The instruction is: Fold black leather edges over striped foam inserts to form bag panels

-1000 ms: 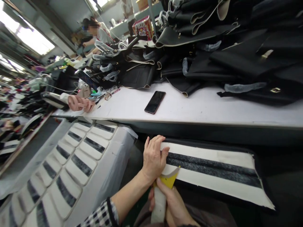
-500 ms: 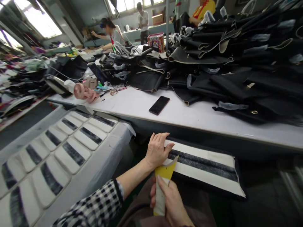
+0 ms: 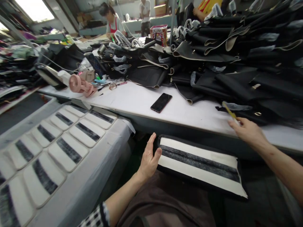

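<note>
Bright window (image 3: 34, 9) upper left, black bags (image 3: 222, 66) heaped on the surface (image 3: 189, 117) upper right.
Right grip (image 3: 248, 130) is clamped on a yellow tool (image 3: 229, 110); left grip (image 3: 148, 159) is spread loose beside the striped panel (image 3: 201, 165), lower centre.

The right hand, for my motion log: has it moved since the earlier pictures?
Yes: against the phone on the table, the right hand has gone rightward and up in view, from below it to lower right.
</note>
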